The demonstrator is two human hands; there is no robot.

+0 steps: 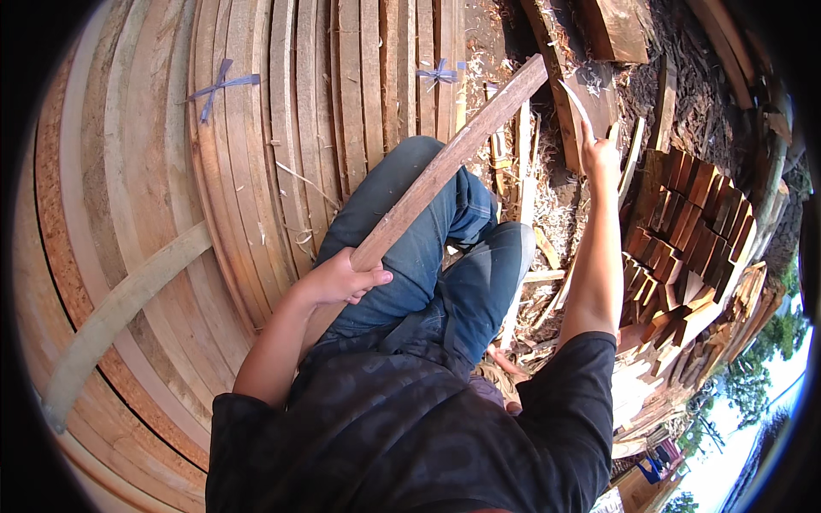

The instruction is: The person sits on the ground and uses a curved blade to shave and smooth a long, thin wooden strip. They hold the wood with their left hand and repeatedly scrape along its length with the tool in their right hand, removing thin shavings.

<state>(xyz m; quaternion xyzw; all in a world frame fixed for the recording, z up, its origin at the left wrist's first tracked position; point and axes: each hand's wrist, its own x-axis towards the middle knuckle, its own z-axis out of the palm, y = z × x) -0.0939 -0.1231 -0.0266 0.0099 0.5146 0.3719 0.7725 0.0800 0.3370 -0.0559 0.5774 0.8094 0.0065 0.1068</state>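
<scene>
A long, narrow wooden slat (457, 154) slants up and to the right across my raised knee. My left hand (344, 277) is wrapped round its lower part, with the thumb lying across it. The slat's upper end stands near the top of the view, to the left of my right hand (601, 159). That hand is closed, arm stretched forward, round what looks like a knife (576, 102) with a thin, bright, slightly curved blade. Its handle is mostly hidden in my fingers. The blade tip points up and left, close to the slat's end but apart from it.
Bundled long boards (299, 103) with blue ties lie ahead and left, beside wider planks (128, 197). A pale curved strip (128, 312) crosses those planks. At the right stands a stack of short reddish boards (684, 231). Shavings and thick timber (552, 77) cover the ground ahead.
</scene>
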